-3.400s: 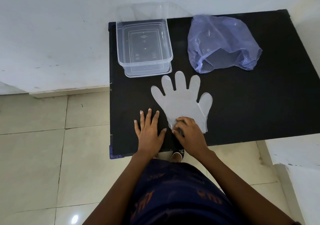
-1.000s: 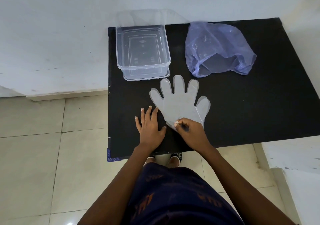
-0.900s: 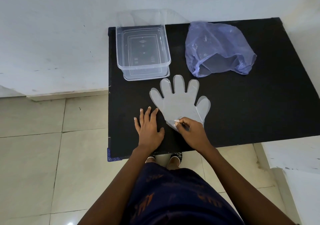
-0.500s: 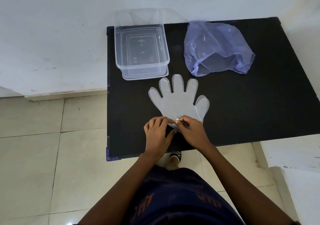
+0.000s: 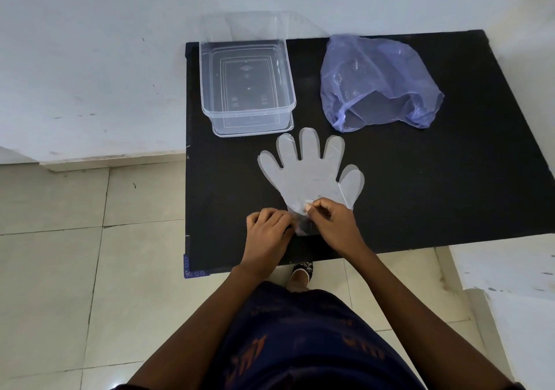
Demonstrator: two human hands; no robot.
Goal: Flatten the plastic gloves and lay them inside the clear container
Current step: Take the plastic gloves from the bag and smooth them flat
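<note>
A thin clear plastic glove (image 5: 310, 173) lies flat on the black table (image 5: 420, 185), fingers pointing away from me. Both hands meet at its cuff near the table's front edge. My right hand (image 5: 330, 224) pinches the cuff with thumb and fingertips. My left hand (image 5: 267, 233) has its fingers curled onto the cuff's left corner, which looks slightly lifted and crumpled. The clear container (image 5: 207, 101) stands at the back left of the table, nothing visible inside it, just beyond the glove's fingertips.
A crumpled bluish-purple plastic bag (image 5: 375, 80) lies at the back right of the table. A white wall runs behind and to the left. Beige floor tiles lie below, and a foot shows under the front edge.
My left hand, earlier flat on the table beside the glove, has moved right and curled onto the cuff. My right hand stays pinching the cuff. The glove has hardly shifted.
</note>
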